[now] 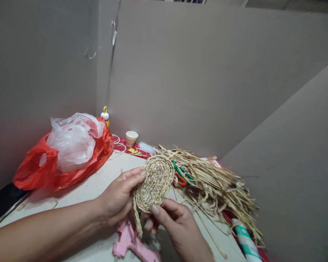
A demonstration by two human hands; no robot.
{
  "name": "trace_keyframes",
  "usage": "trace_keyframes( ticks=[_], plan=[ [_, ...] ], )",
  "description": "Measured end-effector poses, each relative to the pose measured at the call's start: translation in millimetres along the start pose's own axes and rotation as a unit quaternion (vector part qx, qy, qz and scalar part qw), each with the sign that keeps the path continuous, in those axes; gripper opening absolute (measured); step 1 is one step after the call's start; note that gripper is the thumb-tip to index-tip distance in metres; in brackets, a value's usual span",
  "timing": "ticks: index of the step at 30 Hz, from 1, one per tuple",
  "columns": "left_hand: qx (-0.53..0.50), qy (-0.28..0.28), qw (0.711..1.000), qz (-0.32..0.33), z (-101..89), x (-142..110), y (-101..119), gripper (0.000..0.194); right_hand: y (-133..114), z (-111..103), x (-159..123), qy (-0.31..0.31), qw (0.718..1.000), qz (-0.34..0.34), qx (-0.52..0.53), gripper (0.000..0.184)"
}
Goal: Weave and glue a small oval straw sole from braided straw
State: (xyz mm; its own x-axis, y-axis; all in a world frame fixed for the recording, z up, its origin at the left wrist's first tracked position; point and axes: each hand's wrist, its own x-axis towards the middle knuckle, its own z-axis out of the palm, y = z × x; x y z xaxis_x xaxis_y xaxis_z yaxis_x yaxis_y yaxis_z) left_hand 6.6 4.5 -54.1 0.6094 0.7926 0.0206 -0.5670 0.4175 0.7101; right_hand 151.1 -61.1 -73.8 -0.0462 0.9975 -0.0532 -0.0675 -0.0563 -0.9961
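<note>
An oval coil of braided straw point(155, 178) is held up over the table, its rows wound flat around each other. My left hand point(123, 193) grips its left edge, thumb on the front face and fingers behind. At the lower right edge, my right hand point(175, 222) pinches the coil between thumb and fingers. A loose end of the braid point(137, 222) hangs down between the two hands. Just below, a pink glue gun point(131, 242) lies on the table, partly hidden by the hands and the coil.
Dry straw point(215, 182) is heaped to the right, with green- and orange-handled scissors point(182, 178) beside it. A red plastic bag point(43, 163) holding clear plastic stands left. Behind are a paper cup point(131, 139), a yellow-topped bottle point(105, 116) and grey partitions point(207, 72). A green-and-white roll point(246, 240) lies front right.
</note>
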Motion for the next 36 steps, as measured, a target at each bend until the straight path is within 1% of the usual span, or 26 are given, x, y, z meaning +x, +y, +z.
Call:
trace_keyframes(
  ticks=[3,7,10,13,16,21,25,28,30,33,34,35,36],
  plan=[
    [0.083,-0.023,0.996,-0.011,-4.4,-0.1,8.9,0.022,-2.7,-5.0,1.3,0.021,1.000,-0.018,-0.009,0.032],
    [0.224,-0.054,0.972,-0.046,-11.3,3.9,23.6,0.023,-4.1,-12.9,2.2,0.044,0.998,-0.048,-0.010,0.032],
    [0.269,-0.051,0.958,-0.081,-11.2,5.3,27.5,0.029,-3.6,-16.8,2.1,0.044,0.997,-0.055,-0.018,0.030],
    [0.269,-0.039,0.957,-0.099,-7.5,4.3,27.8,0.029,-3.8,-18.1,1.6,0.038,0.997,-0.061,-0.027,0.029],
    [0.262,-0.045,0.958,-0.105,-4.4,2.8,28.5,0.027,-5.2,-17.5,1.1,0.039,0.997,-0.065,-0.029,0.030],
    [0.248,-0.025,0.964,-0.095,-3.1,1.3,27.1,0.019,-3.4,-17.6,3.3,0.034,0.997,-0.062,-0.022,0.028],
    [0.233,-0.011,0.968,-0.096,-3.6,1.0,21.7,0.020,-2.0,-19.4,4.6,0.038,0.997,-0.061,-0.023,0.030],
    [0.226,0.001,0.971,-0.075,-3.9,0.9,19.8,0.020,-6.4,-19.0,3.1,0.039,0.996,-0.067,-0.034,0.029],
    [0.214,0.009,0.975,-0.052,-3.8,1.0,20.2,0.019,-11.5,-17.2,2.0,0.042,0.994,-0.081,-0.060,0.021],
    [0.197,0.019,0.980,-0.025,-3.4,1.3,21.7,0.018,-18.4,-14.1,1.1,0.043,0.977,-0.143,-0.151,0.011],
    [0.197,0.020,0.980,-0.022,-3.3,1.3,22.1,0.017,-19.6,-13.6,0.9,0.040,0.969,-0.164,-0.179,0.009],
    [0.199,0.020,0.979,-0.020,-3.1,1.3,22.3,0.016,-20.1,-13.5,0.7,0.035,0.964,-0.175,-0.198,0.012],
    [0.203,0.020,0.979,-0.019,-3.0,1.3,22.3,0.015,-19.9,-13.9,0.4,0.033,0.962,-0.174,-0.206,0.015]
  ],
)
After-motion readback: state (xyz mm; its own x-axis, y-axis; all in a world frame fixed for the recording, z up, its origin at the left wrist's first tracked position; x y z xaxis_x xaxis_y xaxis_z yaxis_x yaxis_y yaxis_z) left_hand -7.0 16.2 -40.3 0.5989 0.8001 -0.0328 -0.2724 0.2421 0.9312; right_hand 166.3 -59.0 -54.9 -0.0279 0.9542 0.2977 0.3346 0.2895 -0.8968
